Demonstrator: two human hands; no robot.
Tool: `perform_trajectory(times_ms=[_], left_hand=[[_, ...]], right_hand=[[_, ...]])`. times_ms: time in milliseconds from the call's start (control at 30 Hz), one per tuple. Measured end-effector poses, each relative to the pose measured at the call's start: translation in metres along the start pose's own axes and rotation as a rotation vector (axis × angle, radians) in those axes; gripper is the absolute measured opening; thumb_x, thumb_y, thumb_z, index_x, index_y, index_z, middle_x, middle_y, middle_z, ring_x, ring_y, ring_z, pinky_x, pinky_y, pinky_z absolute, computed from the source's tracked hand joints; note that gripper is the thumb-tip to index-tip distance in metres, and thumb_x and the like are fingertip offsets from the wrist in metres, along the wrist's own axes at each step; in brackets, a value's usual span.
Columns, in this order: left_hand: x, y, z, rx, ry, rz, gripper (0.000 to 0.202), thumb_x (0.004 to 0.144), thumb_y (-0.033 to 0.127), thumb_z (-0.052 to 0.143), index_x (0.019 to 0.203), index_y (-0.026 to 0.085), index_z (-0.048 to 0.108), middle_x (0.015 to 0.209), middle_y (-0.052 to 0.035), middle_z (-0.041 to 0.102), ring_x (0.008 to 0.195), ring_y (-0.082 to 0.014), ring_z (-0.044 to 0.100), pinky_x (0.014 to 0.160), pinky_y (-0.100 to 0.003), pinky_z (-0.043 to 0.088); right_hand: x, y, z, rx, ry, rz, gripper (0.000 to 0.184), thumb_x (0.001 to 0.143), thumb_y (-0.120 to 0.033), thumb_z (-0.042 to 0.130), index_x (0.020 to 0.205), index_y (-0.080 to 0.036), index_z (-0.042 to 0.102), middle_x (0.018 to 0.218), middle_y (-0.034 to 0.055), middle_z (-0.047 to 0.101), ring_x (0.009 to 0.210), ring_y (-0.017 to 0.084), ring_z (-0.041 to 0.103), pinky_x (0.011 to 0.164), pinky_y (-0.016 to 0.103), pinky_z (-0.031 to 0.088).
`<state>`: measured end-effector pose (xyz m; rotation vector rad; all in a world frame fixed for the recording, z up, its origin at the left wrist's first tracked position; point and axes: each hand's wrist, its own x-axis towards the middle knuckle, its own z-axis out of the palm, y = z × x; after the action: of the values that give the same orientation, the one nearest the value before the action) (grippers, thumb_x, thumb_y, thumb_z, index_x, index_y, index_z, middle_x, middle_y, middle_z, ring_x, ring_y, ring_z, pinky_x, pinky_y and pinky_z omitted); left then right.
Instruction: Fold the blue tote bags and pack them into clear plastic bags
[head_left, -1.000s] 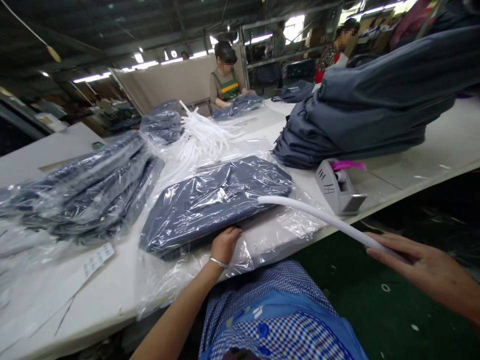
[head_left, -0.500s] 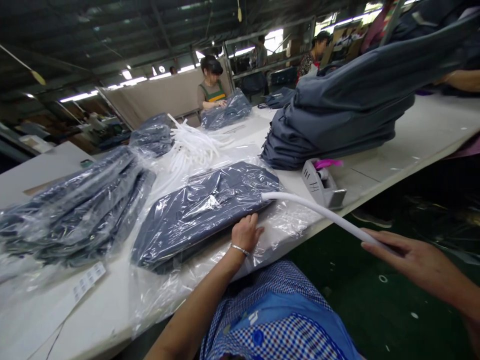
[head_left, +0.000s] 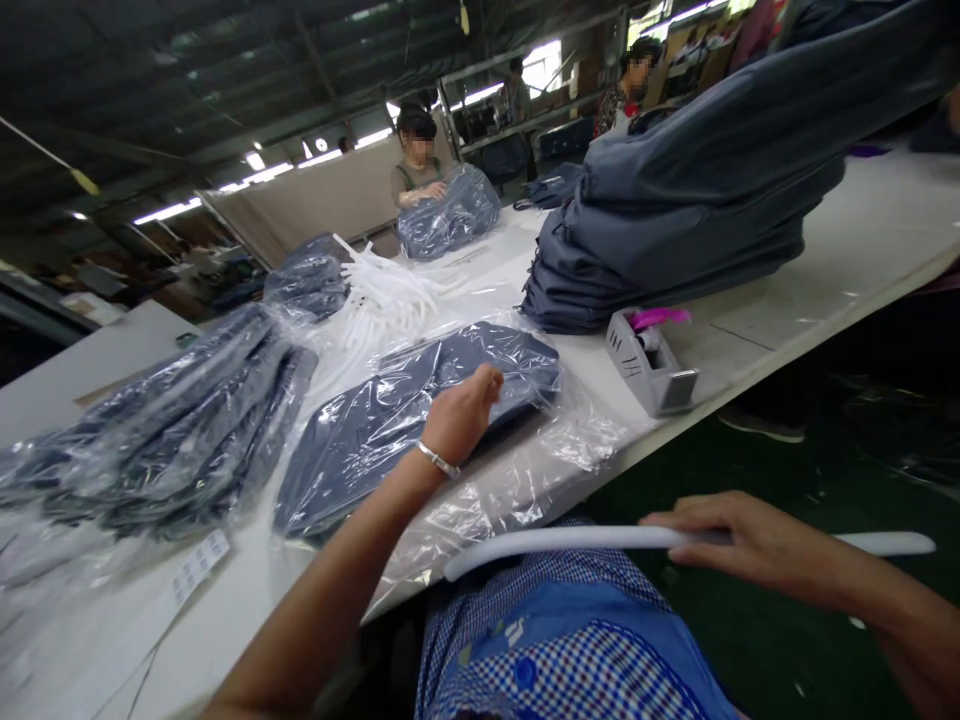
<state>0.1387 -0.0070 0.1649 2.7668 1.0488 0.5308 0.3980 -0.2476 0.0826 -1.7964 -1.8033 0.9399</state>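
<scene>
My right hand (head_left: 739,545) is closed around a long white flexible foam rod (head_left: 555,543), held in front of my lap past the table edge. Its left end reaches the bagged bundle's side of the table edge. My left hand (head_left: 465,410) is over a dark blue-grey folded garment or bag in clear plastic (head_left: 375,430). Its fingers are curled together; whether they pinch any plastic is hidden. Loose clear plastic (head_left: 517,470) spreads from the bundle toward me.
A heap of white rods (head_left: 386,295) lies behind the bundle. More plastic-wrapped goods (head_left: 202,420) lie left. A tall dark blue-grey fabric stack (head_left: 667,230) and a grey box (head_left: 651,370) with a pink item stand right. A co-worker (head_left: 416,170) handles a wrapped bundle opposite.
The rod's end has come away from the wrapped bundle and swung down toward my lap with my right hand. My left hand has lifted and moved left over the bundle, its fingers curled.
</scene>
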Motion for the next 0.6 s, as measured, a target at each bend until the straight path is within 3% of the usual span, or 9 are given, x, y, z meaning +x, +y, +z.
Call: perform_trajectory(times_ms=[67, 200, 300, 400, 500, 600], left_hand=[[0.021, -0.004, -0.023, 0.017, 0.004, 0.102, 0.02, 0.098, 0.024, 0.044, 0.107, 0.02, 0.06, 0.084, -0.0009, 0.073, 0.073, -0.0153, 0.066, 0.067, -0.025, 0.043], [0.048, -0.005, -0.062, 0.056, -0.104, 0.216, 0.022, 0.092, 0.038, 0.058, 0.102, 0.02, 0.068, 0.087, -0.0017, 0.075, 0.075, -0.015, 0.066, 0.07, -0.025, 0.043], [0.048, -0.002, -0.08, 0.174, -0.263, 0.23, 0.05, 0.078, 0.051, 0.072, 0.121, 0.027, 0.063, 0.1, -0.0002, 0.075, 0.082, -0.0166, 0.067, 0.07, -0.025, 0.043], [0.032, -0.002, -0.088, 0.377, -0.383, 0.197, 0.077, 0.071, 0.047, 0.079, 0.14, 0.033, 0.047, 0.116, -0.0003, 0.072, 0.095, -0.0208, 0.067, 0.071, -0.026, 0.044], [0.011, -0.007, -0.089, 0.481, -0.38, 0.051, 0.054, 0.081, 0.031, 0.067, 0.134, 0.032, 0.056, 0.105, 0.0, 0.075, 0.091, -0.0215, 0.068, 0.07, -0.027, 0.045], [-0.003, -0.019, -0.089, 0.344, -0.294, -0.007, 0.022, 0.087, 0.029, 0.057, 0.103, 0.027, 0.072, 0.088, 0.0, 0.075, 0.079, -0.0184, 0.067, 0.07, -0.027, 0.045]], right_hand=[[0.026, -0.031, 0.012, -0.02, -0.097, -0.108, 0.038, 0.095, -0.044, 0.054, 0.128, -0.031, 0.066, 0.097, 0.0043, 0.072, 0.086, 0.019, 0.067, 0.077, 0.028, 0.05], [0.079, -0.087, 0.048, -0.259, -0.004, -0.28, 0.038, 0.098, -0.032, 0.048, 0.133, -0.023, 0.06, 0.1, 0.008, 0.068, 0.091, 0.022, 0.063, 0.079, 0.031, 0.046], [0.114, -0.118, 0.076, -0.401, -0.003, -0.4, 0.036, 0.098, -0.025, 0.049, 0.132, -0.022, 0.059, 0.096, 0.0074, 0.067, 0.087, 0.022, 0.061, 0.07, 0.03, 0.044], [0.144, -0.136, 0.102, -0.456, 0.026, -0.526, 0.032, 0.096, -0.018, 0.049, 0.126, -0.019, 0.061, 0.098, 0.0083, 0.066, 0.09, 0.022, 0.058, 0.07, 0.029, 0.042], [0.167, -0.149, 0.129, -0.446, 0.061, -0.638, 0.026, 0.096, -0.018, 0.05, 0.119, -0.017, 0.061, 0.1, 0.0092, 0.066, 0.092, 0.022, 0.056, 0.074, 0.03, 0.042], [0.185, -0.16, 0.156, -0.427, 0.077, -0.736, 0.019, 0.094, -0.02, 0.055, 0.111, -0.016, 0.062, 0.1, 0.0085, 0.067, 0.091, 0.022, 0.056, 0.075, 0.032, 0.042]])
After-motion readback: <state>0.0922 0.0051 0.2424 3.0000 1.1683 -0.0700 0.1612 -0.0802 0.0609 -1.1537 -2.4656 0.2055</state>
